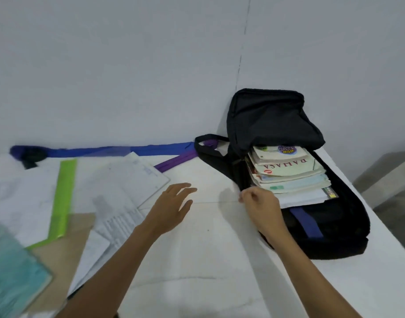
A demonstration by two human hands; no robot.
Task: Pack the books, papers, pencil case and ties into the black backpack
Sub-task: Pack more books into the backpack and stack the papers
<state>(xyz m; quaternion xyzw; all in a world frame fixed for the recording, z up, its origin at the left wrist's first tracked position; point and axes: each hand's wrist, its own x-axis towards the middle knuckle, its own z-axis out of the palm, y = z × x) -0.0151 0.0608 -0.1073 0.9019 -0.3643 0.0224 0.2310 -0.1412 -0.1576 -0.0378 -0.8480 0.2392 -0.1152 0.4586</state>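
The black backpack (348,216) lies open on the white table at the right, its flap folded back against the wall. A stack of books (288,171) fills its main compartment, and a blue strap or tie (306,222) shows below them. My right hand (260,201) pinches the backpack's left edge beside the books. Fingers spread and holding nothing, my left hand (174,204) hovers over the table near loose papers (125,187). A blue tie (119,150) and a purple tie (176,162) lie along the wall. No pencil case is clearly visible.
A green ruler or folder edge (62,198) lies across white papers at the left. A teal book (11,271) and a brown envelope (59,260) sit at the lower left. The table's right edge (380,226) runs just beyond the backpack. A dark object (33,157) rests by the wall.
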